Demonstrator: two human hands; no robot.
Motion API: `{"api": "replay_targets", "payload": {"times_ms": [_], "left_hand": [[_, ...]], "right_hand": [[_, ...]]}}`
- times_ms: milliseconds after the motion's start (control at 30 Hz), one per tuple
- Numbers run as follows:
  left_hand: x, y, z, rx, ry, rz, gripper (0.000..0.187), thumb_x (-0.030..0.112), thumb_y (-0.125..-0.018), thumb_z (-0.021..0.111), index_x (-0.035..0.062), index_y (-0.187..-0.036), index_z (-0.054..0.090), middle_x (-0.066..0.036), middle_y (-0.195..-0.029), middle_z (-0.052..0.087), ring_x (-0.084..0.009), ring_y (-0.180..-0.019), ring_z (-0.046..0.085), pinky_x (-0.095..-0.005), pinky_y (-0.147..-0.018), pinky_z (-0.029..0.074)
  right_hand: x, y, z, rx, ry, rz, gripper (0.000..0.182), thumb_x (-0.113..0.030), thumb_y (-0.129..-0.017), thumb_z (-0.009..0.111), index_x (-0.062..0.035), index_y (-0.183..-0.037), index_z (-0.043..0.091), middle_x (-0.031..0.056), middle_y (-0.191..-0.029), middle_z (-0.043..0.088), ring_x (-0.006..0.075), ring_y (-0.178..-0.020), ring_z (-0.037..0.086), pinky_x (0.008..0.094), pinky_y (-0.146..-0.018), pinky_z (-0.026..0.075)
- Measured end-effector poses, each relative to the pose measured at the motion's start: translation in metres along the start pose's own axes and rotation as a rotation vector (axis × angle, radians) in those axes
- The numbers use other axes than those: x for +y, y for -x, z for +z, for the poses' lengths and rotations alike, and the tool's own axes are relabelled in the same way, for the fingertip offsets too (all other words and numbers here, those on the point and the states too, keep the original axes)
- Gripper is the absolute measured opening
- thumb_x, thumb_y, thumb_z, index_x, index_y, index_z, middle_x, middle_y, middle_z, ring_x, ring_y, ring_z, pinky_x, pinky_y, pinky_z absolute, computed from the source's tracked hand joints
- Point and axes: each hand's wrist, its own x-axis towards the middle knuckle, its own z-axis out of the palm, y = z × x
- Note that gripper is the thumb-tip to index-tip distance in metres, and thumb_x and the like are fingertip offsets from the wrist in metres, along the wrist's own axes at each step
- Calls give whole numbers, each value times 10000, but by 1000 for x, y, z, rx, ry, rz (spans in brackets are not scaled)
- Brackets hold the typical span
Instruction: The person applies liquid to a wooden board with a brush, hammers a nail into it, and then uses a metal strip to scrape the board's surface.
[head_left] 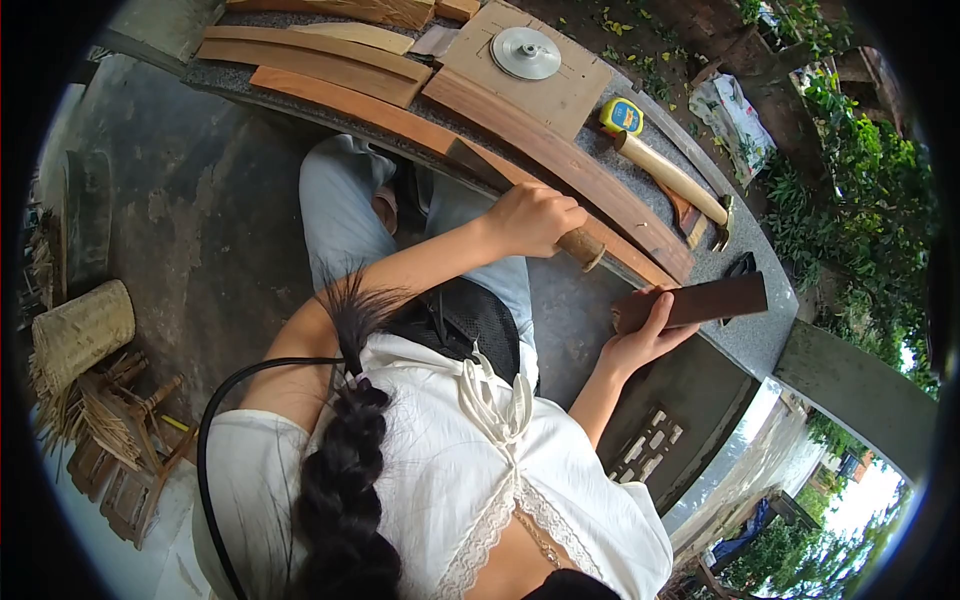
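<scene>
My left hand (540, 220) is closed around a wooden-handled flat-bladed tool (582, 249). The handle's butt sticks out toward my right side, and the dark blade extends the other way, lying along a long reddish board (352, 107) at the bench's near edge. Much of the tool is hidden under my fingers, so I cannot tell its exact kind. My right hand (650, 335) grips a dark brown rectangular block (715, 300), thumb across its near face, beside the board's right end. Just beyond, a wider brown board (560, 160) lies along the bench.
On the curved stone bench (755, 335) are a hammer (675, 180), a yellow tape measure (621, 116) and a metal disc (526, 53) on a flat panel (590, 85). More wood strips (310, 62) lie far left. A wooden chair (130, 450) stands at left.
</scene>
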Motion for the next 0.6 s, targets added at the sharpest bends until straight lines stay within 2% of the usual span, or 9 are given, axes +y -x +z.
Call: {"api": "replay_targets", "payload": {"times_ms": [100, 167, 233, 267, 300, 400, 500, 567, 600], "left_hand": [[-5, -3, -12, 13, -19, -78, 229, 61, -560, 718, 88, -743, 584, -68, -734, 640, -266, -722, 676, -374, -620, 535], [-15, -3, -18, 20, -58, -96, 233, 63, -556, 721, 91, -741, 583, -69, -733, 641, -269, -723, 676, -374, -620, 533], [-37, 1, -27, 67, -97, -118, 233, 84, -555, 731, 99, -727, 575, -71, -718, 636, -276, -722, 671, -374, -621, 531], [-47, 7, -32, 55, -126, -131, 237, 97, -557, 737, 97, -729, 574, -72, -717, 633, -276, -720, 669, -376, -620, 530], [-55, 9, -38, 46, -158, -150, 242, 111, -559, 742, 95, -730, 572, -72, -717, 631, -276, -718, 666, -378, -618, 530], [-59, 10, -54, 117, -154, -149, 231, 134, -575, 740, 95, -727, 571, -73, -707, 623, -278, -710, 661, -381, -613, 527], [-62, 10, -59, 135, -163, -164, 218, 146, -587, 736, 94, -714, 566, -71, -700, 620, -276, -699, 657, -383, -605, 523], [-64, 12, -66, 148, -171, -162, 215, 144, -588, 735, 96, -712, 566, -69, -698, 622, -274, -693, 655, -383, -602, 521], [-67, 11, -69, 151, -166, -158, 212, 141, -588, 735, 99, -710, 566, -67, -696, 623, -273, -687, 654, -384, -600, 520]], "right_hand": [[14, 41, 24, -7, -187, -163, 410, -116, -930, 605, -60, -1259, 366, 109, -999, 559, 190, -812, 584, 322, -701, 504], [31, 72, 11, -356, 86, 4, 473, -126, -874, 658, -47, -1242, 372, 132, -957, 601, 217, -781, 619, 332, -708, 506], [14, 63, 6, -717, 532, 85, 562, -141, -792, 726, -31, -1221, 381, 150, -875, 641, 230, -734, 654, 338, -691, 510], [15, 58, 7, -722, 534, 28, 609, -148, -740, 761, -20, -1206, 391, 164, -803, 661, 235, -687, 674, 349, -663, 515], [16, 54, 5, -673, 504, 19, 587, -131, -761, 750, -28, -1213, 390, 135, -848, 642, 213, -726, 650, 344, -690, 510], [15, 40, 19, -373, -24, 115, 566, -60, -867, 647, -92, -1291, 273, 113, -1068, 521, 189, -893, 552, 340, -792, 489], [22, 46, 55, -204, -300, -13, 583, -70, -889, 631, -100, -1308, 227, 147, -1094, 486, 208, -927, 534, 368, -800, 490], [50, 65, 57, -460, -126, -63, 605, -130, -881, 667, -79, -1335, 272, 152, -1120, 492, 211, -944, 537, 379, -836, 477], [27, 59, 57, -633, 392, 17, 630, -178, -821, 732, -40, -1271, 314, 153, -947, 609, 228, -833, 617, 360, -782, 497]]}}
